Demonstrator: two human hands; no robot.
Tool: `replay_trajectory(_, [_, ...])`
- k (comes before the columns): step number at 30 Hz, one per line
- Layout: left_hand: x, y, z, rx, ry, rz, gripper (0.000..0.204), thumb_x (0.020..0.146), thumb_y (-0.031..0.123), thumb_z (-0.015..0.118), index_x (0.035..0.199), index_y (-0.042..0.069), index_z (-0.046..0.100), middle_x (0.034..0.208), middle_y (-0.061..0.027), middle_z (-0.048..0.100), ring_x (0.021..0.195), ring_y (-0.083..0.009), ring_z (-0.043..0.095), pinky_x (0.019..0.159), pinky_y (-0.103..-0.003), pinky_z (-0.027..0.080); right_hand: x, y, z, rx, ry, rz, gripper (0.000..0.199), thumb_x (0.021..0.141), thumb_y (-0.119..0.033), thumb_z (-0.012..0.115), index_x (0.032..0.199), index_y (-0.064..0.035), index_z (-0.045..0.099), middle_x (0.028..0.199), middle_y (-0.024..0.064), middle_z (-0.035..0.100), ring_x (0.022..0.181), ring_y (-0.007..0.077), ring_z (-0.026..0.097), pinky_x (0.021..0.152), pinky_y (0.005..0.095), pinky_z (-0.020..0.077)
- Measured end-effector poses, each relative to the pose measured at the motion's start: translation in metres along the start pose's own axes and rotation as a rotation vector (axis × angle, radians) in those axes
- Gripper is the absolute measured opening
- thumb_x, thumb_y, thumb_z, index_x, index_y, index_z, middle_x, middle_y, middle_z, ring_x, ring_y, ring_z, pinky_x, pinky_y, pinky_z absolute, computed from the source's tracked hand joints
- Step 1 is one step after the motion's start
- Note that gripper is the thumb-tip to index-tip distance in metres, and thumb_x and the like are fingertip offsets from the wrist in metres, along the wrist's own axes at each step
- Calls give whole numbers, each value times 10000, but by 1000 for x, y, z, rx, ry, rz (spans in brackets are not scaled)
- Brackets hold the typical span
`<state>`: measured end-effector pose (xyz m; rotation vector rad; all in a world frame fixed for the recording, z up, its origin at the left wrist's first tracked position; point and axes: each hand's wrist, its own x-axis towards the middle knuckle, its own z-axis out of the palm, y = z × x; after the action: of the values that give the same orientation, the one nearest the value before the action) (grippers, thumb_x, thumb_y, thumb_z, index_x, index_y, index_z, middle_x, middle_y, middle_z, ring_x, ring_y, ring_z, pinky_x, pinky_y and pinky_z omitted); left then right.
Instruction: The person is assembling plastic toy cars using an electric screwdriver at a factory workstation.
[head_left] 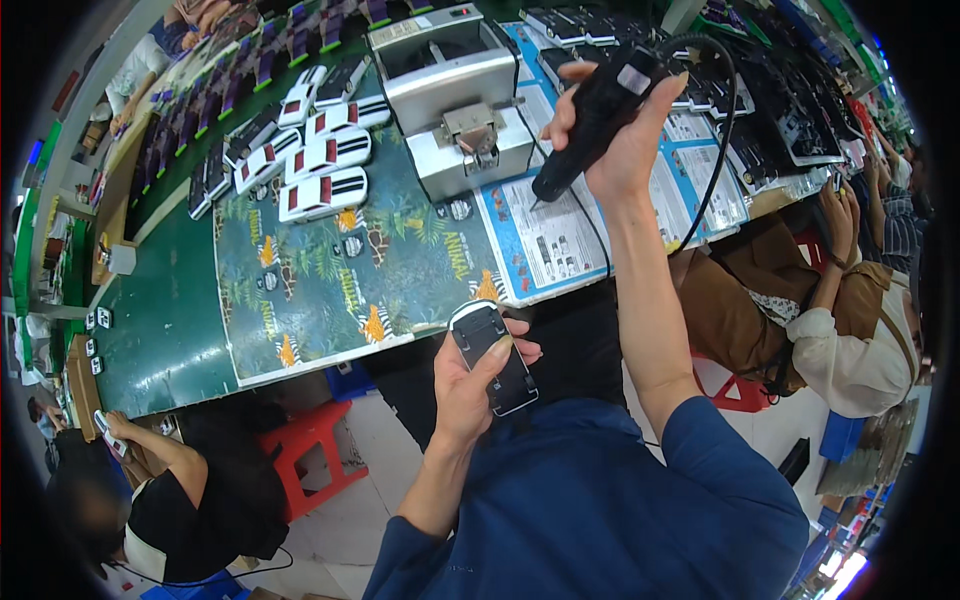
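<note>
Two-handed: holds toy car [512, 382], dark underside up, in left hand [466, 384], just off bench [150, 345]; grips black electric screwdriver [588, 132] in right hand [625, 155], above printed sheets [550, 250]. Might drop car through loosened left grip, or snag looping cable [722, 150] through wide swing.

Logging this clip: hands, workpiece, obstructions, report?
Left hand gripping toy car, black underside showing. Right hand holding black screwdriver, apart from car. Cable looped beside right forearm.
</note>
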<state>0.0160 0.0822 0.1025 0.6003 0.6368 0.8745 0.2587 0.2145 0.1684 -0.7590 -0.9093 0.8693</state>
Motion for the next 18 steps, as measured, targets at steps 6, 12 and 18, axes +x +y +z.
replay_trajectory(6, [21, 12, 10, 6, 99, 50, 309, 948, 65, 583, 1228, -46, 513, 1075, -212, 660, 893, -266, 710, 790, -383, 613, -3, -2, 15, 98, -5, 3, 965, 846, -861, 263, 1113, 11, 579, 686, 56, 537, 593, 169, 534, 646, 351, 489])
replay_trajectory(12, [60, 36, 21, 40, 89, 131, 276, 948, 58, 593, 1193, -2, 481, 1079, -165, 653, 879, -245, 701, 780, -390, 611, -9, -55, 52, 300, -172, -178, 1099, 702, -959, 308, 1224, -18, 530, 789, 72, 533, 627, 174, 528, 629, 348, 485])
replay_trajectory(18, [76, 37, 18, 24, 118, 129, 269, 937, 47, 621, 1168, 15, 486, 1052, -153, 671, 850, -221, 705, 717, -347, 614, -42, -46, 80, 289, -354, -320, 725, 875, -740, 497, 1091, -49, 513, 768, 62, 505, 637, 164, 539, 587, 320, 496])
